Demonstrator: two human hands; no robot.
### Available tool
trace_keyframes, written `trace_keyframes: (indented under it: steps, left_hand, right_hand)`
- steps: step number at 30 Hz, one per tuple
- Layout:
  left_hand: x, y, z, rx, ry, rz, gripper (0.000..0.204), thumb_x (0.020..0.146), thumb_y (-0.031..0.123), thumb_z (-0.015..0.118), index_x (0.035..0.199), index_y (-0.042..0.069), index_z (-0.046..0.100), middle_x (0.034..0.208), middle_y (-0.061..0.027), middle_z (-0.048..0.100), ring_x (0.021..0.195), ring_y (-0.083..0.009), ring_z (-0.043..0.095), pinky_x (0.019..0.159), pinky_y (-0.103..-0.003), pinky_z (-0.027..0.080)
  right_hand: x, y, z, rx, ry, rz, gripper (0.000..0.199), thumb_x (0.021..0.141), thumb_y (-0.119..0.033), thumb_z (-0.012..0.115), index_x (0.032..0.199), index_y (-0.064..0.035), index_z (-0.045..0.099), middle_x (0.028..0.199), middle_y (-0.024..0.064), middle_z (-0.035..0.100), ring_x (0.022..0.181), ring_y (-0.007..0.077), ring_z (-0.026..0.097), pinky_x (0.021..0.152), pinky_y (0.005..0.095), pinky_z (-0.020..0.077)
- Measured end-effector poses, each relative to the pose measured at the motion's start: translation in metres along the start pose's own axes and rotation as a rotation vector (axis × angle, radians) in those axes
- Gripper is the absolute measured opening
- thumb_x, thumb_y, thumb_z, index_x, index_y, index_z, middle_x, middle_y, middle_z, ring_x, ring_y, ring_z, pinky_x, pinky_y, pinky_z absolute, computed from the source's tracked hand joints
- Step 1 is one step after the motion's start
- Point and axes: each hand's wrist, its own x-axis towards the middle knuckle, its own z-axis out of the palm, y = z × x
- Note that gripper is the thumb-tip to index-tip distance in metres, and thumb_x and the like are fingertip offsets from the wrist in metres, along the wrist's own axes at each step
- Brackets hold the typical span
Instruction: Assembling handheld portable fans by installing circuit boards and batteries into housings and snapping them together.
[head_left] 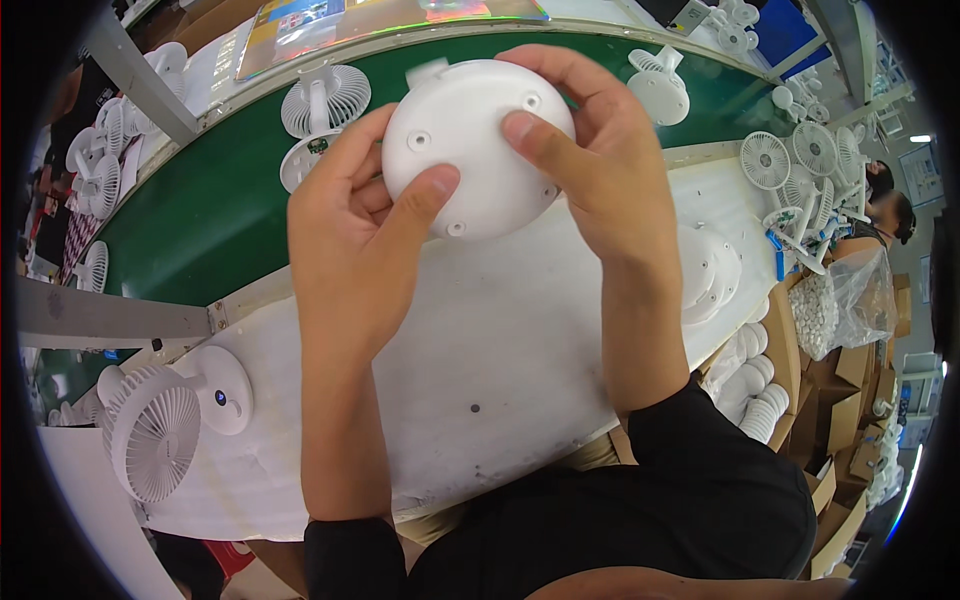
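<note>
Held up over the table's far edge is a round white fan base (485, 175), its flat underside with several recessed screw holes turned toward me. My left hand (365, 225) grips its left rim, thumb pressed on the face. My right hand (600, 150) wraps round the upper right rim, with its thumb also on the face. A small white piece (428, 72) sticks out at the top left of the base, blurred. The fingers behind the base are partly hidden. A stack of round white covers (705, 270) sits beside my right forearm.
Beyond the white table (480, 340) runs a green conveyor belt (210, 220) carrying white fans (328, 105). Another fan (155, 440) lies at the left, by a metal post (110, 312). On the right are clustered fans (800, 165), a carton of white discs (750, 385) and cardboard boxes (850, 370).
</note>
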Motion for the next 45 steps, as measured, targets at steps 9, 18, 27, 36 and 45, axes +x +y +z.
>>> trace_keyframes:
  steps: [9,18,27,36,45]
  left_hand:
    - [-0.006,0.011,-0.023,0.267,-0.184,0.459,0.048,0.081,0.005,0.073,0.126,-0.006,0.058,0.110,-0.0157,0.068,0.093,-0.0202,0.062,0.082,-0.027,0.052]
    - [-0.004,0.012,-0.035,0.309,-0.191,0.648,0.045,0.076,0.014,0.080,0.114,-0.004,0.066,0.106,-0.0139,0.070,0.087,-0.0192,0.063,0.082,-0.027,0.051]
    - [0.010,-0.009,-0.030,0.067,-0.188,0.716,0.041,0.073,0.011,0.078,0.110,-0.003,0.069,0.105,-0.0154,0.072,0.084,-0.0199,0.064,0.078,-0.029,0.051]
    - [-0.003,0.000,0.002,-0.815,-0.008,0.276,0.031,0.100,0.030,0.046,0.090,0.003,0.060,0.086,-0.0097,0.062,0.081,-0.0188,0.056,0.076,-0.031,0.046]
    - [0.007,0.006,-0.015,-0.351,0.228,0.644,0.029,0.099,0.022,0.034,0.083,0.007,0.054,0.065,-0.0060,0.053,0.061,-0.0150,0.046,0.065,-0.029,0.042]
  right_hand:
    - [-0.011,-0.016,-0.005,-0.099,-0.161,-0.403,0.041,0.073,-0.006,0.079,0.112,0.0011,0.067,0.103,0.0108,0.063,0.089,0.0184,0.058,0.080,0.0253,0.0477]
    - [-0.011,-0.027,-0.006,-0.338,-0.235,-0.751,0.039,0.066,-0.014,0.086,0.099,-0.0004,0.072,0.095,0.0074,0.063,0.081,0.0159,0.054,0.074,0.0240,0.0447]
    - [-0.015,-0.017,0.002,-0.405,-0.158,-0.973,0.033,0.069,-0.016,0.084,0.096,-0.0015,0.073,0.090,0.0058,0.062,0.077,0.0152,0.052,0.068,0.0249,0.0423]
    - [-0.015,-0.006,0.011,-0.205,-0.227,-1.046,0.029,0.073,-0.009,0.078,0.100,-0.0028,0.072,0.099,0.0092,0.061,0.083,0.0182,0.055,0.073,0.0262,0.0446]
    - [-0.034,-0.007,0.021,-0.057,-0.559,-0.363,0.046,0.083,-0.010,0.072,0.127,-0.0021,0.061,0.120,0.0126,0.060,0.097,0.0214,0.056,0.088,0.0271,0.0443]
